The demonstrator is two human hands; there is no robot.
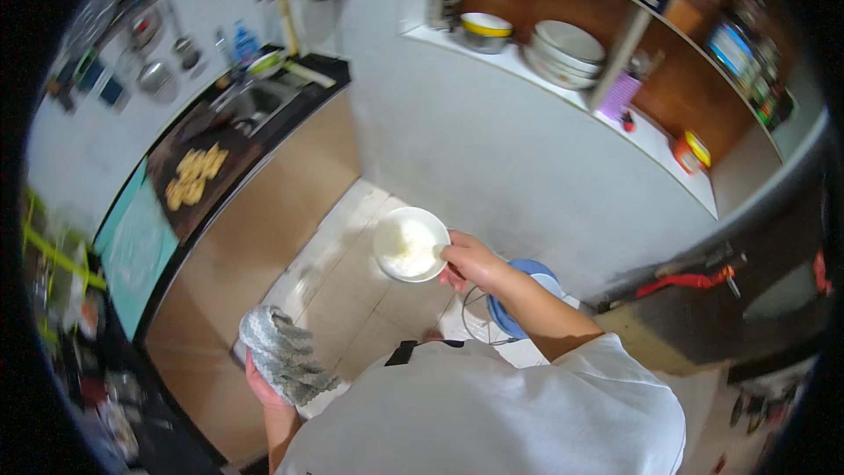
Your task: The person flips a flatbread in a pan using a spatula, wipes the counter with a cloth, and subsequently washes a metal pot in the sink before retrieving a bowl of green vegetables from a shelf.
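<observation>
My right hand [469,260] grips the rim of a white bowl [411,244], held out over the tiled floor, with a pale yellowish patch inside it. Lower left, my left hand [264,386] holds a grey-and-white textured cloth [283,353], which drapes over the fingers and hides part of them. Pieces of pale yellow food [194,175] lie in a cluster on the dark countertop [231,188] to the left, away from both hands.
A sink [254,102] is set in the counter, beside a light blue-green sheet [135,244]. Stacked white bowls [567,53] and a yellow-rimmed container [486,31] stand on a wall shelf [649,145]. A blue bucket [504,316] sits on the floor under my right forearm.
</observation>
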